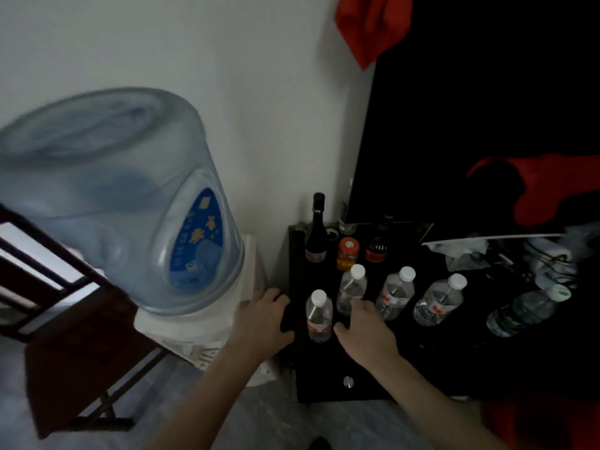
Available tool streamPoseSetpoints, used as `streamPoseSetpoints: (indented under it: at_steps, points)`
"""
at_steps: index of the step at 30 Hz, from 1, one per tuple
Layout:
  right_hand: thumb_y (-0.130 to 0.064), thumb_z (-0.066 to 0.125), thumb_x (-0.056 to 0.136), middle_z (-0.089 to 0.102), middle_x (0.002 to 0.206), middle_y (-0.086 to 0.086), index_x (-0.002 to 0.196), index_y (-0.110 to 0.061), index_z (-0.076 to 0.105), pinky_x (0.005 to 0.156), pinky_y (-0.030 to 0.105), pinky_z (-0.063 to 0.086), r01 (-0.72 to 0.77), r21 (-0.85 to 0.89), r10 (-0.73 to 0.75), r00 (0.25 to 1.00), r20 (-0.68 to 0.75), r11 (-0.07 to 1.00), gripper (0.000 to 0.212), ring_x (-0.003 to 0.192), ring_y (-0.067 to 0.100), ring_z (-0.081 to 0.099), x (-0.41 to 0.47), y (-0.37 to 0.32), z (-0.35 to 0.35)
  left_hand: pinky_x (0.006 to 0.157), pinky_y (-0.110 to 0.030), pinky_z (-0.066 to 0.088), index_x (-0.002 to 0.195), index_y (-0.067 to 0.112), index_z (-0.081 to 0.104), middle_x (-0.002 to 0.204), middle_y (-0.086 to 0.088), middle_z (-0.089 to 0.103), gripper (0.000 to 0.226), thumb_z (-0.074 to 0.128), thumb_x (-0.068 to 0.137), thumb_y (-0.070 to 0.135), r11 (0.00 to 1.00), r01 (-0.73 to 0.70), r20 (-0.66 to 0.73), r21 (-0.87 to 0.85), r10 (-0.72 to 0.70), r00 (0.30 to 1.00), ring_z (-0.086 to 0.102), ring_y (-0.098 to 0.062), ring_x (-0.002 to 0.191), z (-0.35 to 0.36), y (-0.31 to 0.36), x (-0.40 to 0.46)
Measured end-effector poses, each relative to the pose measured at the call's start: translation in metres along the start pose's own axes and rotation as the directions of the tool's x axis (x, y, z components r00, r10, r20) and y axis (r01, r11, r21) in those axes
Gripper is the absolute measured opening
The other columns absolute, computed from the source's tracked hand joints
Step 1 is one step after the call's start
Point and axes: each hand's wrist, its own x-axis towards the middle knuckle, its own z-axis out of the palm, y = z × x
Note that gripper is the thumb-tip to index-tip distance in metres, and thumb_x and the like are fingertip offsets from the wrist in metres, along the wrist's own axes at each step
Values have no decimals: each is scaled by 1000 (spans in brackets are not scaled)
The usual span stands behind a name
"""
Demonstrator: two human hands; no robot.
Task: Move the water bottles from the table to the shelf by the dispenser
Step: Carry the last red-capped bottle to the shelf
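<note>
- Step in hand, my read: a bottle is being set down or picked up on the black cabinet (383, 362) beside the dispenser (194, 323). Can't tell which from one frame.
- Nearest bottle (319, 316) stands between the two hands, upright, white cap up, long axis vertical; looks tilted only through lens distortion.
- Left hand (263, 323): fingers curl over the cabinet's left edge, just left of that bottle. Looks like it grips or braces on the edge, not the bottle. Contact with the bottle not visible.
- Right hand (365, 329): fingers loosely spread, just right of the nearest bottle, fingertips at the base of the second bottle (351, 289). Can't tell whether it touches either; nothing clearly gripped.
- Further right of the right hand: third bottle (396, 295) and fourth bottle (440, 300), upright, white caps up, leaning outward in view. Well right, a green-tinted bottle (527, 310), also cap up.
- Beyond the hands, at the back: dark glass bottle (316, 232), orange-lidded jar (348, 253), small dark jar (376, 248).
- Left of the left hand: dispenser with blue jug (123, 196) on top.
- Next move, judgement: if placing, pull both hands clear without clipping the caps; bottles stand close, so a knock could topple one. If picking, wrap the right hand round the nearest bottle's body and lift straight up.
</note>
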Motion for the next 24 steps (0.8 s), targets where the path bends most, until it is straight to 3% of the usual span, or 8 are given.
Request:
streamPoseSetpoints:
  at_steps: [3, 7, 9, 12, 18, 21, 24]
  points:
    - [-45, 53, 94, 42, 142, 5, 138, -18, 41, 92, 38, 49, 131, -154, -143, 987, -70, 979, 53, 126, 24, 45, -29, -30, -7, 100, -37, 43, 132, 29, 53, 144, 6, 50, 54, 60, 87, 56, 998, 44, -166, 44, -36, 985, 46, -20, 135, -18, -11, -41]
    - [-43, 54, 92, 28, 157, 10, 149, -17, 32, 107, 41, 38, 284, -300, -316, 947, -62, 911, 67, 140, 29, 33, -75, -82, 1, 113, -41, 35, 143, 28, 51, 160, 2, 40, 64, 62, 87, 57, 981, 188, -308, 42, -167, 937, 39, -24, 146, -22, -35, -118]
    - [-44, 53, 93, 17, 163, 10, 154, -19, 24, 115, 42, 29, 372, -319, -400, 916, -24, 872, 72, 146, 29, 24, -102, -110, 13, 115, -44, 33, 142, 27, 53, 163, 0, 38, 64, 65, 86, 56, 957, 288, -367, 33, -256, 894, 39, -25, 148, -17, -49, -166]
    - [-44, 54, 94, 7, 166, 6, 157, -21, 14, 115, 39, 27, 539, -278, -546, 836, 58, 795, 78, 148, 27, 20, -143, -151, 35, 115, -44, 33, 137, 27, 58, 160, 1, 43, 60, 67, 83, 52, 913, 406, -414, -31, -382, 826, 41, -24, 146, -9, -74, -238]
    - [-43, 58, 92, 11, 166, 6, 157, -23, 14, 119, 36, 19, 819, -231, -818, 561, 131, 525, 81, 150, 23, 17, -227, -234, 83, 121, -48, 28, 147, 26, 51, 167, -5, 33, 67, 67, 86, 47, 726, 667, -416, -170, -666, 619, 32, -29, 152, 7, -116, -381]
    - [-43, 55, 94, 7, 166, 6, 158, -23, 10, 120, 43, 22, 910, -193, -895, 402, 195, 366, 80, 150, 25, 15, -269, -287, 102, 121, -50, 27, 144, 24, 54, 166, -8, 34, 63, 69, 87, 45, 582, 778, -430, -235, -780, 454, 33, -30, 152, 14, -129, -446]
    - [-44, 54, 95, 7, 166, 7, 158, -22, 12, 120, 47, 21, 969, -123, -945, 236, 227, 212, 79, 151, 26, 12, -311, -338, 115, 125, -49, 19, 149, 28, 46, 171, -5, 21, 62, 63, 93, 49, 392, 867, -391, -308, -883, 261, 21, -28, 156, 22, -147, -507]
